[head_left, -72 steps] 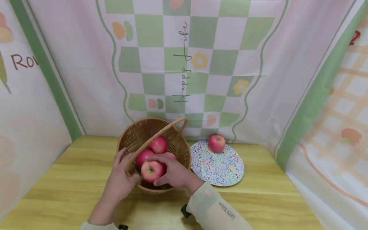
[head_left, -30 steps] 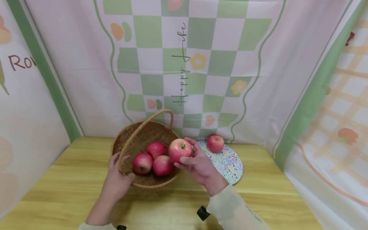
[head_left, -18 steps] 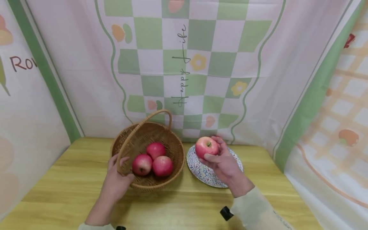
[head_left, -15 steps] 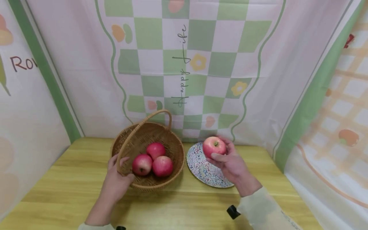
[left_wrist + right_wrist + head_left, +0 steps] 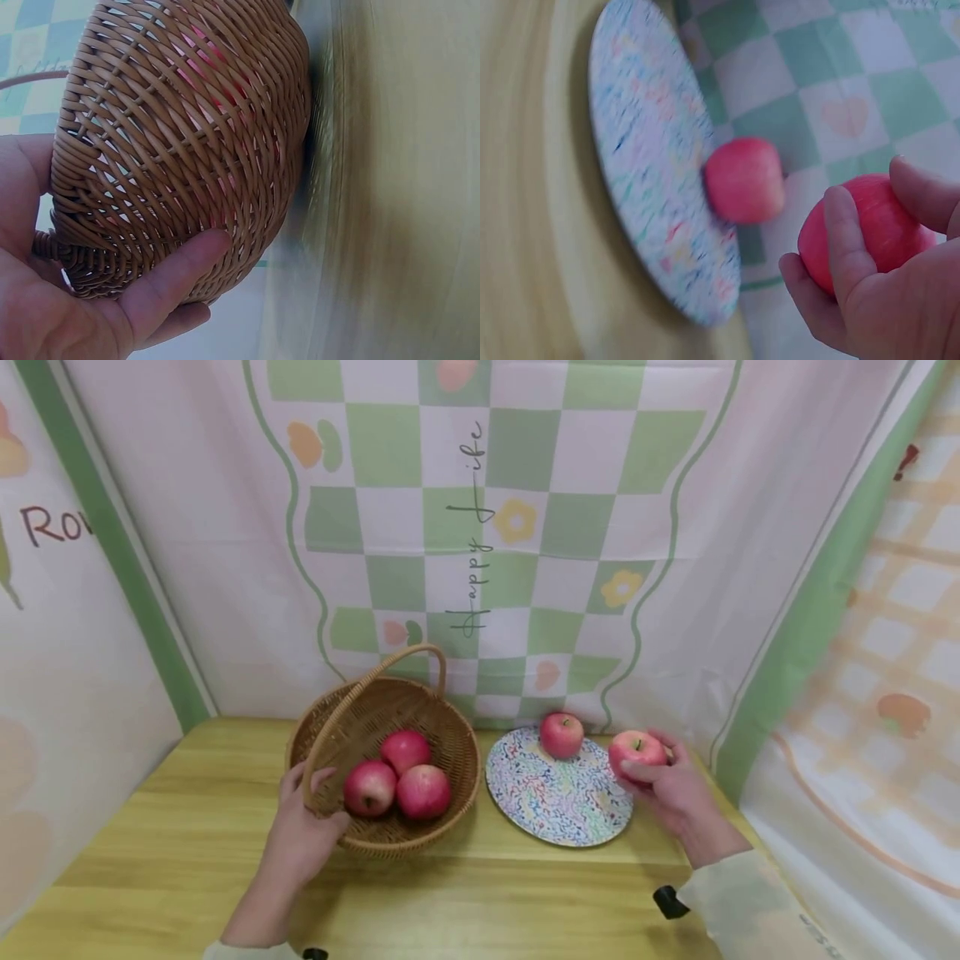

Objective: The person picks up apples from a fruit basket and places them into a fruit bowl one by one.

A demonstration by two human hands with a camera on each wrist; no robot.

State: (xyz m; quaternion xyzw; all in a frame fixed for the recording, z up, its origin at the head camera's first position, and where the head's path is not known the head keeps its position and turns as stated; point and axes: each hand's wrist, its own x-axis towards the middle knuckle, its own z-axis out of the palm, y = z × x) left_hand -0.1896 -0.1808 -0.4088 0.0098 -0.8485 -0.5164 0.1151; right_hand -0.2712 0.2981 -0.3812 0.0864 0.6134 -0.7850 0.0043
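Observation:
A red apple (image 5: pixel 637 757) is held in my right hand (image 5: pixel 678 797), just past the right edge of a round speckled board (image 5: pixel 562 802). In the right wrist view the fingers (image 5: pixel 846 240) wrap round that apple, apart from the board. Another apple (image 5: pixel 561 735) sits at the board's back edge. My left hand (image 5: pixel 303 835) grips the wicker basket (image 5: pixel 457 718) at its left side, where the arched handle (image 5: pixel 352 693) meets the rim; the thumb and fingers lie against the weave in the left wrist view. Inside the basket rest three apples (image 5: pixel 423 792).
Everything stands on a yellow wooden table (image 5: pixel 480 902). A checkered cloth (image 5: pixel 525 535) hangs right behind the basket and board. More printed cloth (image 5: pixel 885 635) closes off the right side, and a white panel (image 5: pixel 82 693) the left.
My right hand has lifted an apple out of the basket and carried it rightward across the board to beyond its right edge. The basket shifted slightly left early on; the left hand keeps its grip.

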